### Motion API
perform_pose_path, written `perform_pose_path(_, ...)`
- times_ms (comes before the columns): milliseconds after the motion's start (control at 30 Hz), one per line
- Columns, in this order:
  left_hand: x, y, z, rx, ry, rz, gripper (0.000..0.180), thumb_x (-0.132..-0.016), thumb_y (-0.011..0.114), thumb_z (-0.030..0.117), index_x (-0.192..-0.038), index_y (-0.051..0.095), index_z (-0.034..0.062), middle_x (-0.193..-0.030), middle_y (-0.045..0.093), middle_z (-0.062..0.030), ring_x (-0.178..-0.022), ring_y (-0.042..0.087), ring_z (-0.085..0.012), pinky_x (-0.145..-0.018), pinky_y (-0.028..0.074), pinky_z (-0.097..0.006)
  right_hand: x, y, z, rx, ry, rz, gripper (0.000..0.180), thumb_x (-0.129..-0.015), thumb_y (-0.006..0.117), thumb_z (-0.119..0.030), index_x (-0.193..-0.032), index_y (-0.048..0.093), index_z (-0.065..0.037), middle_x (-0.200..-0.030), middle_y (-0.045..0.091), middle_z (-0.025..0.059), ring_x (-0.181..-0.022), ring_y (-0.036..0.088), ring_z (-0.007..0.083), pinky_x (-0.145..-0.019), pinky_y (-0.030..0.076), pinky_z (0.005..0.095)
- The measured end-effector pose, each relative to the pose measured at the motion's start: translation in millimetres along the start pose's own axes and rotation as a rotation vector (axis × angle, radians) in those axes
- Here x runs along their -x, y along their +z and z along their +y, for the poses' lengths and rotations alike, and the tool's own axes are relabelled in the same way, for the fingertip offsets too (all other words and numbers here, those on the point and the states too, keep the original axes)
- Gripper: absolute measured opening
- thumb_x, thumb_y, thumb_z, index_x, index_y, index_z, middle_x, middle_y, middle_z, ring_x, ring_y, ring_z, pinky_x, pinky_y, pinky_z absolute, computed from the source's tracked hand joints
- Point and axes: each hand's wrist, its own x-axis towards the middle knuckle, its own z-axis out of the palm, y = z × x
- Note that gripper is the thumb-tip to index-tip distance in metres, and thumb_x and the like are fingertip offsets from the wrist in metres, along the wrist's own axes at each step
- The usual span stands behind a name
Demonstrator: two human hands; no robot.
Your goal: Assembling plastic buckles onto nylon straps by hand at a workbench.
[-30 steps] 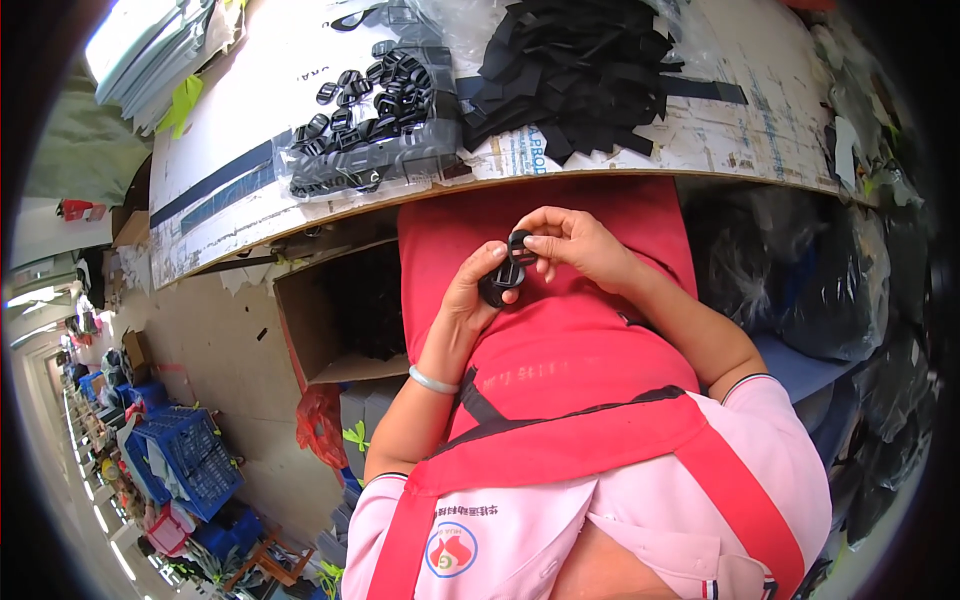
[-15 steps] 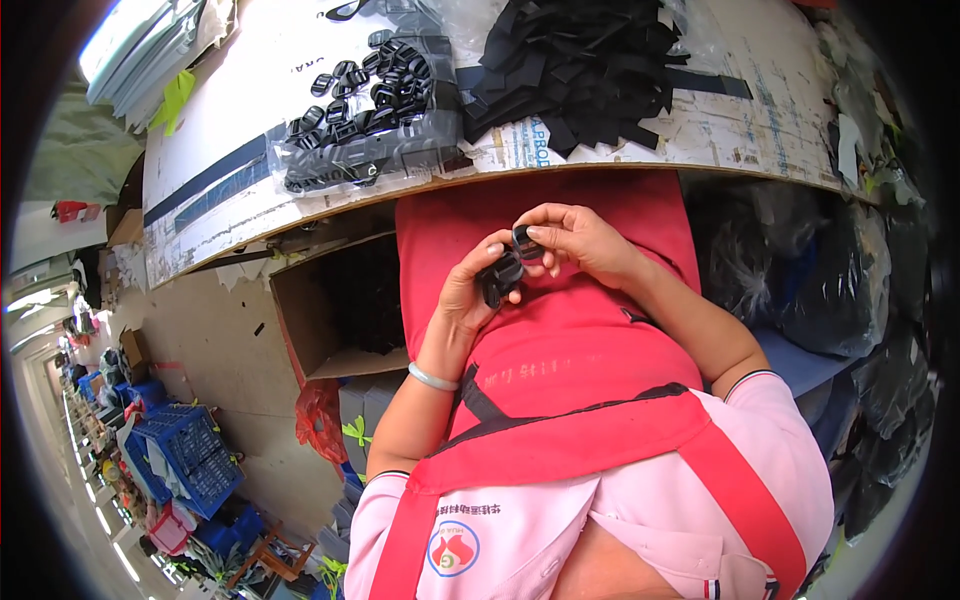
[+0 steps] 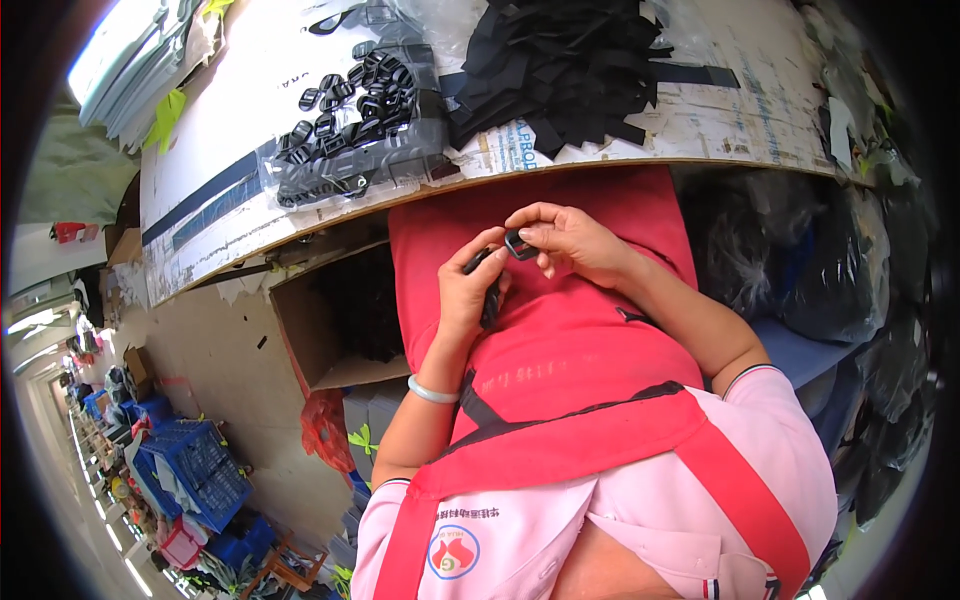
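Above the red apron on my lap, my two hands are close together. My right hand point(image 3: 585, 245) pinches a small black plastic strap buckle point(image 3: 518, 244) between thumb and fingertips, its frame shape showing an opening. My left hand point(image 3: 470, 285) is closed around dark pieces that look like a folded black webbing strap point(image 3: 490, 305); the fingers hide much of it. The left fingertips are next to the buckle, and whether they touch it is unclear. On the table beyond, loose black buckles point(image 3: 370, 105) lie on a clear plastic bag, beside a heap of cut black webbing pieces point(image 3: 560, 75).
The worn white tabletop point(image 3: 235, 225) curves across just beyond my lap. Under it at left stands an open cardboard box point(image 3: 300, 335) with dark contents. Filled plastic bags point(image 3: 840, 270) crowd the right side. Blue crates point(image 3: 200, 470) stand on the floor at far left.
My left hand has turned, so the black strap in it shows less and the fingers are more closed. The buckle in my right hand has tilted and moved slightly left and down.
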Motion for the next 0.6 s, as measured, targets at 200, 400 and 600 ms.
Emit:
perform_pose_path(200,1.7,5.7,-3.4,-0.707,0.745,0.005,0.019,-0.084,0.068,-0.003,-0.103,0.071,0.0006,-0.085,0.063,-0.0014,-0.066,0.056,-0.0058,-0.058,0.044,-0.019,-3.6,-1.6,11.2,-0.260,0.094,-0.090,0.025,-0.097,0.058,-0.013,-0.120,0.055,-0.005,-0.094,0.062,0.0011,-0.064,0.058,0.0042,-0.055,0.052,0.0207)
perform_pose_path(400,-1.5,-4.6,9.1,-0.087,0.054,-0.008,0.018,-0.093,0.065,0.020,-0.101,0.065,0.0037,-0.089,0.063,-0.0051,-0.062,0.057,-0.0106,-0.040,0.038,-0.021,4.1,-11.6,-29.7,0.685,-0.407,0.209,0.015,-0.095,0.060,-0.016,-0.102,0.065,-0.004,-0.085,0.065,0.0050,-0.070,0.063,0.0133,-0.062,0.051,0.0264)
perform_pose_path(600,-8.7,-2.9,5.9,0.562,-0.223,0.027,0.018,-0.094,0.064,0.023,-0.101,0.063,0.0073,-0.086,0.065,-0.0058,-0.066,0.061,-0.0183,-0.039,0.043,-0.023,15.1,-77.3,-79.7,1.533,-0.748,0.816,0.018,-0.084,0.065,-0.014,-0.100,0.066,-0.005,-0.099,0.060,0.0104,-0.099,0.056,0.0308,-0.086,0.046,0.0402)
